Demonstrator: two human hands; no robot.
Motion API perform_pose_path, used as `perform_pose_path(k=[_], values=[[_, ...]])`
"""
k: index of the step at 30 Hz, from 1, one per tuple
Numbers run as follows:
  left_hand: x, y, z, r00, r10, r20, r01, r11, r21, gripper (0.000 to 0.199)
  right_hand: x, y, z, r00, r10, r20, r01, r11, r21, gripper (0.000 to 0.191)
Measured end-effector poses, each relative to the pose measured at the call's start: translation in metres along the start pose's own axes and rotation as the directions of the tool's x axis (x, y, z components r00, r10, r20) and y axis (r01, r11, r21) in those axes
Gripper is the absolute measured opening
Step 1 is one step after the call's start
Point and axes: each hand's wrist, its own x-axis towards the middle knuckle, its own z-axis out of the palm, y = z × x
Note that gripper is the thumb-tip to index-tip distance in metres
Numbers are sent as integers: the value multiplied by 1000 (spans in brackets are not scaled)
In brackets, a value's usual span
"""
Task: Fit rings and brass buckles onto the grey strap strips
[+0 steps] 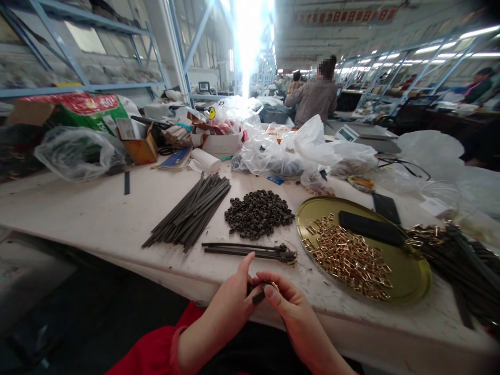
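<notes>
At the table's front edge, my left hand (232, 297) and my right hand (292, 304) come together on a dark strap (258, 296). My left fingers curl round it, with one finger pointing up. The right thumb presses on the strap, and a small bit of gold metal shows by the right fingertips. Most of the strap is hidden by my hands. Just beyond them lie several straps with buckle ends (250, 251). Behind those are a pile of small dark loops (258, 213) and a stack of long dark strips (191, 211).
To the right, a round gold tray (410, 281) bears a heap of gold buckles (351, 260) and a black oblong object (369, 228). More dark straps (464, 260) lie at far right. Plastic bags (285, 151) and boxes line the back. A person (316, 94) stands beyond.
</notes>
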Motion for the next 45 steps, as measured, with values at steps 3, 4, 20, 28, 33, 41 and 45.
perform_pose_path(k=[3,4,20,28,33,41,45], values=[[-5,1,0,998,48,-28,-48,999,19,57,-1,6,-3,995,12,-97,-6,998,61,35],[-8,2,0,997,79,-25,-79,997,8,50,-1,8,-5,993,20,-119,-8,995,98,36],[-26,2,-8,963,77,256,-42,989,-142,41,-10,26,-27,999,36,4,-31,915,-403,33],[-16,-7,-2,954,-20,300,149,898,-414,34,-18,23,-31,999,-42,24,48,830,-555,22],[-17,-4,-4,931,-7,366,178,882,-436,33,-21,20,-35,998,20,55,12,850,-527,18],[-21,-8,-2,949,-72,306,205,879,-430,32,-27,14,-32,990,-29,140,112,767,-632,11],[-23,-10,-2,939,-34,344,209,848,-487,35,-31,13,-31,992,-4,128,84,773,-629,14]])
